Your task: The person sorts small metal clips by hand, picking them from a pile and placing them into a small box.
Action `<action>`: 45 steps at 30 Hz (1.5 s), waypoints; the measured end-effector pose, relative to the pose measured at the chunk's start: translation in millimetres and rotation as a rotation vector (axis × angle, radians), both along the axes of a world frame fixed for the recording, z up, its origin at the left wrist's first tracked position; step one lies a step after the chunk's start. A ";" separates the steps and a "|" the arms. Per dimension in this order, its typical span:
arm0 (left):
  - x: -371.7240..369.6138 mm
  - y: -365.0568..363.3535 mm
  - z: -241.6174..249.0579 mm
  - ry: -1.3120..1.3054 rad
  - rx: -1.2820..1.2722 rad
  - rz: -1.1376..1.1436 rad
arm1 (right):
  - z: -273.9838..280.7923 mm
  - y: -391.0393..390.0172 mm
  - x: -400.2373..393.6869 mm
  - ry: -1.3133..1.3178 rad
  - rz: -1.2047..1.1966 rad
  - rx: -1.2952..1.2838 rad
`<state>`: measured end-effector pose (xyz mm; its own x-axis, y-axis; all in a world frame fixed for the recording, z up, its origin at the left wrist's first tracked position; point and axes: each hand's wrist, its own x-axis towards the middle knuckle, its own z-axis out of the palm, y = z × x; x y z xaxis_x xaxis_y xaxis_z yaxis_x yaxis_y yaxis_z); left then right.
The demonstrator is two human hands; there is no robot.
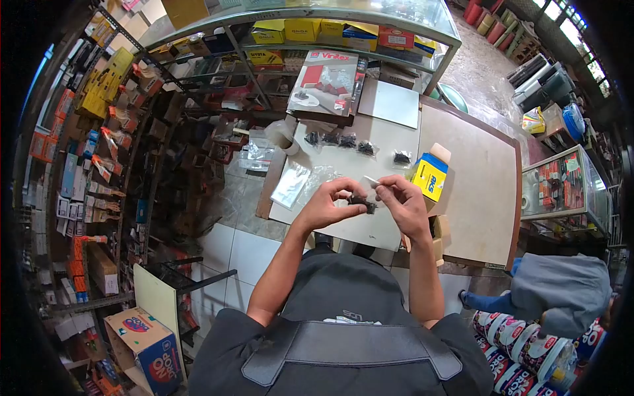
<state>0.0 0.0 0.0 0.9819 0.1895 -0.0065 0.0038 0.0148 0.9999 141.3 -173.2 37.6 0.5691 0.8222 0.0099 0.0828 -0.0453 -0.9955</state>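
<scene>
Between my hands, over the near edge of the table (317,221), is a small clear plastic bag (364,206) with small dark pieces, like screws, at its bottom. My left hand (328,203) is closed on the filled lower part, thumb and fingers pinching it. The bag's upper end is pinched by my right hand (404,203). Several similar filled bags (347,140) lie in a row farther back, and one more bag (401,157) is nearer the right. A yellow and blue box (430,177) stands open just beyond my right hand. Flat clear plastic bags (290,185) lie left of my left hand.
A Vintex box (325,82) and a white panel (388,103) are at the table's back, before a glass display case (297,14). An open carton (438,231) is below my right wrist. Stocked shelves (99,152) line the left. A person (558,290) bends near paint buckets (522,340).
</scene>
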 end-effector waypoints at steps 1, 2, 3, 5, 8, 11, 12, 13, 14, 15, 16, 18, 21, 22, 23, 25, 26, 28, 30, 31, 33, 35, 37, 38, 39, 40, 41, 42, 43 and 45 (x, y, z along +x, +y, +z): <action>1.9 -2.9 1.9 -0.021 -0.040 0.015 | 1.2 -0.6 2.2 0.040 -0.014 0.012; 2.8 -4.4 3.8 -0.041 -0.081 0.031 | 2.4 -1.5 3.9 0.082 -0.027 0.024; -4.0 -5.1 7.4 -0.030 -0.084 0.032 | 4.4 -3.0 -1.1 0.092 -0.027 0.020; -3.6 -4.8 12.2 0.041 -0.250 -0.049 | 7.7 -4.8 1.1 0.116 0.003 0.003; -3.6 -4.9 25.8 -0.005 -0.324 -0.077 | 9.9 -2.4 0.5 0.257 -0.048 0.087; 0.6 -4.3 24.5 -0.105 -0.320 -0.071 | 5.6 1.7 5.6 0.401 -0.107 0.120; -0.1 -4.1 26.0 -0.103 -0.321 -0.075 | 1.2 2.4 9.1 0.481 -0.128 0.096; -1.3 -3.5 29.2 -0.091 -0.315 -0.049 | -5.0 2.9 12.4 0.484 -0.134 0.097; -1.1 -3.0 30.9 -0.082 -0.308 -0.024 | -11.2 3.4 16.1 0.596 -0.098 0.087; -0.2 -3.1 29.0 -0.081 -0.309 -0.028 | -10.2 4.8 17.0 0.708 -0.060 0.076; 0.4 -3.1 25.6 -0.113 -0.306 -0.006 | -8.6 5.6 16.7 0.708 -0.061 0.076; 0.6 -4.4 27.6 -0.146 -0.302 0.018 | -3.6 9.2 14.4 0.786 -0.045 0.100; 0.8 -5.9 38.6 -0.164 -0.435 0.087 | -4.3 12.6 14.6 0.864 -0.004 0.104; 2.3 -4.6 39.5 -0.144 -0.385 0.098 | -6.2 12.9 15.4 0.865 -0.008 0.103; 3.3 -3.9 40.1 -0.124 -0.335 0.111 | -9.9 13.6 16.4 0.859 0.018 0.093; 3.6 -4.8 38.2 -0.126 -0.346 0.117 | -17.9 14.8 17.2 0.854 0.046 0.080; 3.9 -4.8 34.1 -0.157 -0.354 0.135 | -21.9 15.2 18.3 0.845 0.055 0.063; 5.0 -6.0 33.4 -0.186 -0.364 0.152 | -23.7 15.9 17.8 0.837 0.063 0.046; 7.4 -7.0 34.8 -0.199 -0.386 0.197 | -24.3 17.6 15.6 0.822 0.077 0.039; 8.9 -7.0 34.4 -0.198 -0.387 0.196 | -24.5 18.3 14.3 0.822 0.076 0.039; 11.1 -5.9 32.4 -0.178 -0.392 0.185 | -25.8 19.7 11.8 0.801 0.043 0.058; 12.5 -4.3 23.0 -0.173 -0.420 0.176 | -32.1 19.4 13.4 0.796 0.063 0.063; 14.4 -3.5 9.9 -0.169 -0.450 0.166 | -32.4 19.6 12.5 0.790 0.082 0.067; 15.7 -3.8 3.2 -0.214 -0.428 0.198 | -33.0 21.2 9.8 0.752 0.037 0.075; 16.5 -4.7 2.3 -0.258 -0.407 0.232 | -32.7 23.5 5.9 0.716 -0.007 0.082; 17.2 -5.5 1.5 -0.258 -0.407 0.234 | -32.8 26.8 1.4 0.716 -0.004 0.081; 18.1 -6.6 0.7 -0.210 -0.454 0.270 | -33.0 30.2 -3.9 0.753 -0.079 0.128; 19.0 -7.1 0.9 -0.162 -0.502 0.307 | -33.1 32.3 -7.6 0.790 -0.154 0.175; 19.6 -6.7 -2.5 -0.163 -0.501 0.309 | -32.2 32.5 -10.0 0.790 -0.152 0.175; 20.5 -7.0 -9.8 -0.111 -0.533 0.408 | -30.6 30.2 -14.5 0.990 -0.157 0.291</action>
<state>20.5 -7.0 -9.8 0.8326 0.5439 -0.1049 -0.2092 0.4841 0.8497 126.8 -143.0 7.0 0.5312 0.7787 -0.3339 -0.7626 0.2677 -0.5889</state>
